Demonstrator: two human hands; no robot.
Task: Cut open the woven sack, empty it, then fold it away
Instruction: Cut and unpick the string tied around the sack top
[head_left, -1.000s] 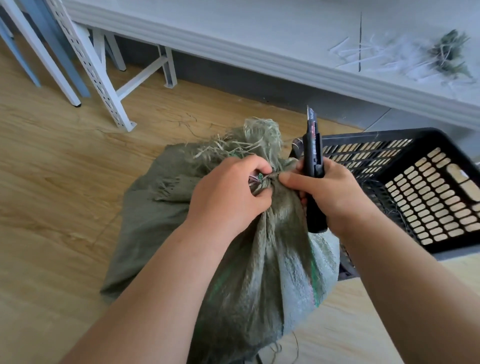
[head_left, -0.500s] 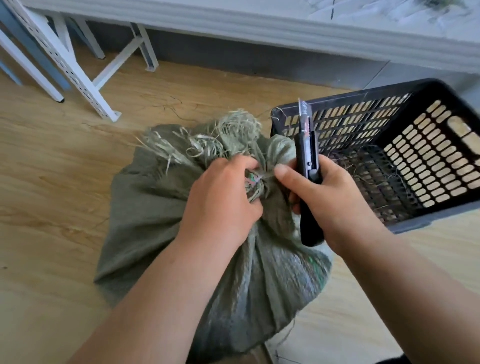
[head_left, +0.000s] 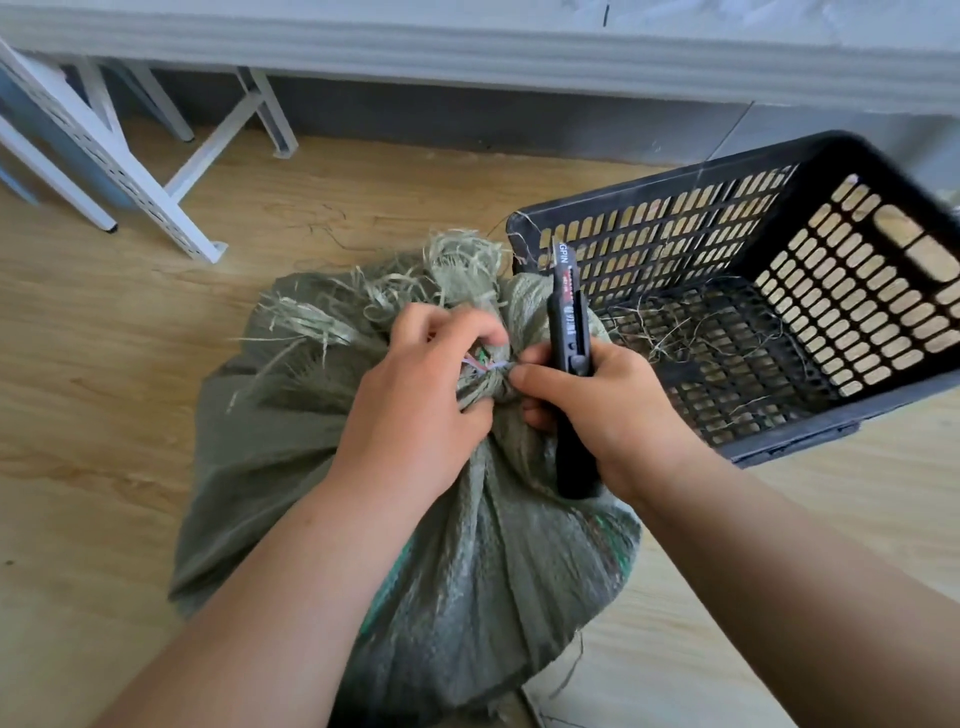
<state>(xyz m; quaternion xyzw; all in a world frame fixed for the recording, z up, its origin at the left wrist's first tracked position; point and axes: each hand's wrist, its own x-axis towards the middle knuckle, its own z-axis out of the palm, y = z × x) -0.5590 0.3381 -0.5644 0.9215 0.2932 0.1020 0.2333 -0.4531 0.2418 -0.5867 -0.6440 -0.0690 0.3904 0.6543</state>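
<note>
Holding the neck of the woven sack (head_left: 467, 545) tight, my left hand (head_left: 415, 405) curls around the bunched cloth so it cannot slip while I work. I squeeze it there because the thin string (head_left: 485, 366) is tied at that spot, and I think the string has to come off first. The sack sits on the wooden floor (head_left: 93, 441) right in front of me, fat and full, between my two arms.

My right hand (head_left: 608, 415) is wrapped around a black box cutter (head_left: 569, 364). The cutter points up and away from me, so the sharp end is not near my fingers. My right pointer finger (head_left: 540, 375) sticks out and touches the knot, next to my left thumb. I think I am feeling for the string before I cut. I cannot tell if the blade is out.

On the top end of the cutter I can read letters that look like "GPIN". Below them is a red mark and some small white writing, too small to read.

Past my hands, the frayed top (head_left: 457, 270) of the sack sticks up in loose strands. Just beside it, on my right, a black basket (head_left: 779, 171) with holes waits, tipped toward the sack. I guess the stuff inside goes there. It has a few dry wisps in it.

Farther off are white metal legs (head_left: 156, 208) and a gray wall ledge (head_left: 467, 52).
</note>
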